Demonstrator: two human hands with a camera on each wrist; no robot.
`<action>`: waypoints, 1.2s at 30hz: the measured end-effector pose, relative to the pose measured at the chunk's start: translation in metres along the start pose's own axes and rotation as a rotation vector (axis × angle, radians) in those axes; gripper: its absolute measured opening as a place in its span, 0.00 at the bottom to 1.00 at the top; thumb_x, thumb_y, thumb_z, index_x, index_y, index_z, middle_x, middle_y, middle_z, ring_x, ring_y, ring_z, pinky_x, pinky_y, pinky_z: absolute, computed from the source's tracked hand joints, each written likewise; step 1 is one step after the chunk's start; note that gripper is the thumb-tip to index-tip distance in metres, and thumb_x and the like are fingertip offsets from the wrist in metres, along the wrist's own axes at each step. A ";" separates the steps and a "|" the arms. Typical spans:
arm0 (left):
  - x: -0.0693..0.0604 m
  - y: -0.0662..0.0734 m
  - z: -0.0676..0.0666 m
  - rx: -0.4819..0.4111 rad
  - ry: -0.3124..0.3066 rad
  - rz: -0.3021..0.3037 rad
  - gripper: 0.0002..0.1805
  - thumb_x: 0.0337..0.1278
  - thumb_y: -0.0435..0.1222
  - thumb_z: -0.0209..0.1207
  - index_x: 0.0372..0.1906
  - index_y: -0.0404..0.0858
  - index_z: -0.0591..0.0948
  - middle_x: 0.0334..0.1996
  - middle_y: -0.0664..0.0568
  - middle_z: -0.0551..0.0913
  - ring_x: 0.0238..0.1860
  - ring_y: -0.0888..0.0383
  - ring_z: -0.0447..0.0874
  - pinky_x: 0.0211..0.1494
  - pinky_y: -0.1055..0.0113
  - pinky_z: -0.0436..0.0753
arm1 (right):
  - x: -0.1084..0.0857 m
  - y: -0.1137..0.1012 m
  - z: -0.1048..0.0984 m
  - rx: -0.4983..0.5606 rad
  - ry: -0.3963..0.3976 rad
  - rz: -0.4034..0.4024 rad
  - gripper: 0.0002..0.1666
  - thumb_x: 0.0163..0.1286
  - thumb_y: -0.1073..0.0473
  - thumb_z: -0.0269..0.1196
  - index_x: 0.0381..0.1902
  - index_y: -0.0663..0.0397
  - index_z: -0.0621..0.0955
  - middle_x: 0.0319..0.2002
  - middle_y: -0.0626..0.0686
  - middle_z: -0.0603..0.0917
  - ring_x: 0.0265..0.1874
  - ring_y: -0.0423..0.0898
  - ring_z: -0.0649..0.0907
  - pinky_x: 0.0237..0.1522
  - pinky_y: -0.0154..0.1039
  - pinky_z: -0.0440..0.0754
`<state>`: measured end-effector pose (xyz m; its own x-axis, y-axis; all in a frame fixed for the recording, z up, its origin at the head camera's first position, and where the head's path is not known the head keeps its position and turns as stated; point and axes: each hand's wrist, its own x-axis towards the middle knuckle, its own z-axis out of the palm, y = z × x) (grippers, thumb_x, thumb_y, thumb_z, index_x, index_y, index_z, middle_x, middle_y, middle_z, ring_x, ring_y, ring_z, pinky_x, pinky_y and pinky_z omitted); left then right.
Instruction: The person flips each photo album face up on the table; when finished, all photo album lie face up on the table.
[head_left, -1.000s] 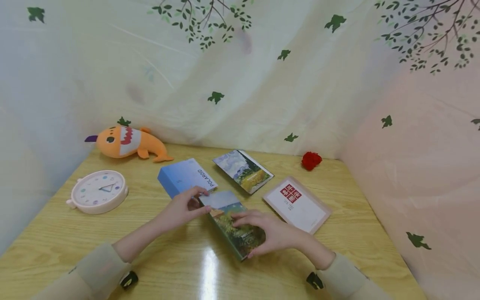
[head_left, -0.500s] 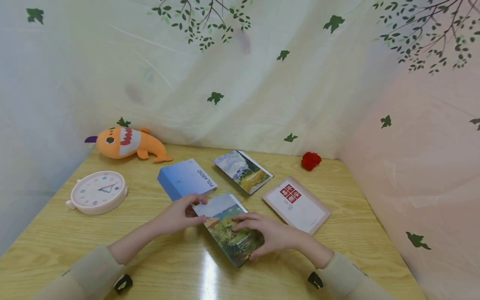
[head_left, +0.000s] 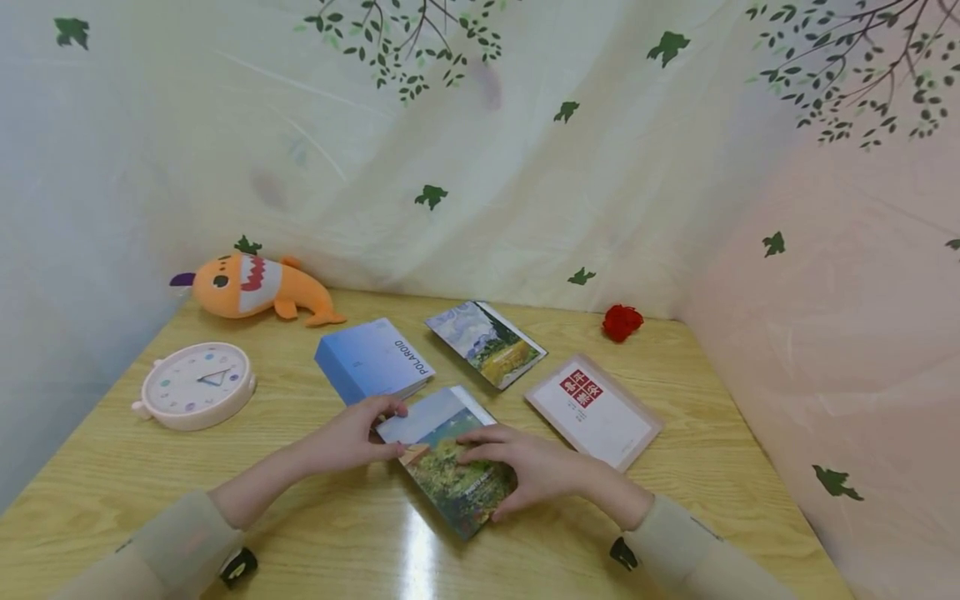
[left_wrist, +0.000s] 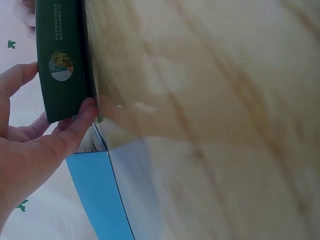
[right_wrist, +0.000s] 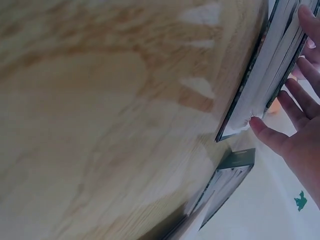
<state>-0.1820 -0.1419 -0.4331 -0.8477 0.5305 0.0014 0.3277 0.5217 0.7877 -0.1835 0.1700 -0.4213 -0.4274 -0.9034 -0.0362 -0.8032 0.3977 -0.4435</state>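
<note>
A book with a painted garden landscape on its cover (head_left: 450, 487) lies at the table's middle front. My left hand (head_left: 352, 437) pinches its far left end; in the left wrist view those fingers (left_wrist: 75, 132) bracket the end of its dark green spine (left_wrist: 60, 55). Across its right side, my right hand (head_left: 532, 467) rests fingertips on the cover with the thumb by the edge. In the right wrist view, fairly straight, spread fingers (right_wrist: 295, 107) touch beside the pages (right_wrist: 265, 80). A blue book marked POLAROID (head_left: 371, 358) lies just beyond my left hand.
Farther back lies another painting-covered book (head_left: 487, 342). A white, pink-bordered book (head_left: 592, 408) lies to the right, with a red flower (head_left: 622, 322) behind it. A pink clock (head_left: 198, 383) and an orange plush shark (head_left: 262, 283) occupy the left. Cloth walls surround the wooden table (head_left: 315, 533).
The landscape book has shifted slightly left and toward me, and its cover shows wider, tilting less than before. Both hands have moved left with it. Everything else stays put.
</note>
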 end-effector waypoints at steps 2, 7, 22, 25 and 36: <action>-0.001 0.000 -0.001 0.033 0.000 0.013 0.23 0.53 0.42 0.66 0.50 0.36 0.74 0.43 0.48 0.76 0.39 0.59 0.76 0.37 0.73 0.80 | 0.002 0.001 0.002 -0.031 0.001 -0.011 0.46 0.50 0.41 0.72 0.66 0.41 0.69 0.71 0.46 0.61 0.69 0.46 0.62 0.67 0.44 0.64; -0.002 -0.001 -0.005 0.124 -0.010 0.052 0.21 0.52 0.41 0.66 0.49 0.36 0.76 0.42 0.49 0.76 0.39 0.59 0.73 0.37 0.72 0.77 | 0.007 0.001 0.006 -0.129 0.016 -0.038 0.47 0.48 0.36 0.71 0.66 0.39 0.69 0.71 0.46 0.62 0.69 0.46 0.62 0.67 0.49 0.63; -0.003 0.005 -0.011 0.322 -0.038 0.069 0.26 0.48 0.43 0.69 0.52 0.37 0.77 0.40 0.53 0.78 0.39 0.60 0.75 0.39 0.68 0.76 | 0.010 0.000 0.006 -0.102 0.016 -0.075 0.48 0.48 0.35 0.70 0.66 0.39 0.69 0.70 0.47 0.62 0.69 0.48 0.61 0.65 0.56 0.63; -0.002 0.010 -0.012 0.402 -0.012 0.080 0.29 0.47 0.43 0.69 0.55 0.36 0.76 0.42 0.50 0.79 0.40 0.58 0.77 0.41 0.65 0.78 | 0.006 -0.001 0.000 -0.046 0.025 -0.079 0.47 0.49 0.39 0.71 0.66 0.43 0.69 0.70 0.50 0.63 0.69 0.50 0.62 0.67 0.54 0.62; 0.011 0.050 -0.017 0.498 0.027 0.144 0.33 0.51 0.43 0.67 0.63 0.38 0.72 0.57 0.46 0.76 0.55 0.48 0.76 0.54 0.54 0.79 | -0.024 0.008 -0.046 0.004 0.147 0.070 0.46 0.50 0.43 0.73 0.67 0.38 0.67 0.69 0.47 0.64 0.69 0.51 0.61 0.63 0.57 0.66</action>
<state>-0.1817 -0.1211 -0.3835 -0.7878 0.6061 0.1094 0.5950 0.7032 0.3893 -0.1989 0.2028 -0.3829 -0.5390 -0.8399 0.0640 -0.7675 0.4583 -0.4482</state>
